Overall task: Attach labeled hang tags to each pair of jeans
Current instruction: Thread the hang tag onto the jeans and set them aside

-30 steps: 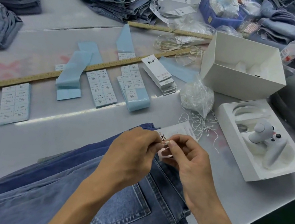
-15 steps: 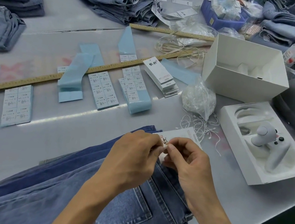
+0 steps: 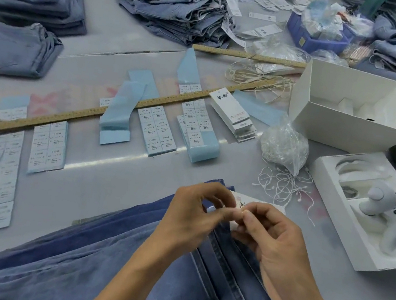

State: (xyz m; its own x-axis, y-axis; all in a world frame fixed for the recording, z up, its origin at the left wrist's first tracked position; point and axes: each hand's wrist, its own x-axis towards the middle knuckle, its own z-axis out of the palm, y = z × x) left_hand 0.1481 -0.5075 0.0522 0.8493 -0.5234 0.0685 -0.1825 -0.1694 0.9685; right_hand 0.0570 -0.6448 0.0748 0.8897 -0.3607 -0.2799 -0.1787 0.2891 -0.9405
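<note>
A folded pair of blue jeans (image 3: 101,273) lies at the near table edge, back pocket up. A white hang tag (image 3: 256,204) with black script rests at its waistband, mostly hidden behind my fingers. My left hand (image 3: 193,215) and my right hand (image 3: 277,248) meet fingertip to fingertip over the waistband, both pinching something small at the tag's top, apparently its string; the string itself is too fine to see.
A stack of white hang tags (image 3: 234,112) lies mid-table beside sheets of size stickers (image 3: 157,129) and a long wooden ruler (image 3: 119,109). A plastic bag of white strings (image 3: 283,145) spills loose strings. White boxes (image 3: 352,111) stand at right. Jeans piles (image 3: 175,0) fill the back.
My hands have stayed at the waistband; the left hand's fingers have loosened and spread a little while the fingertips still meet at the tag.
</note>
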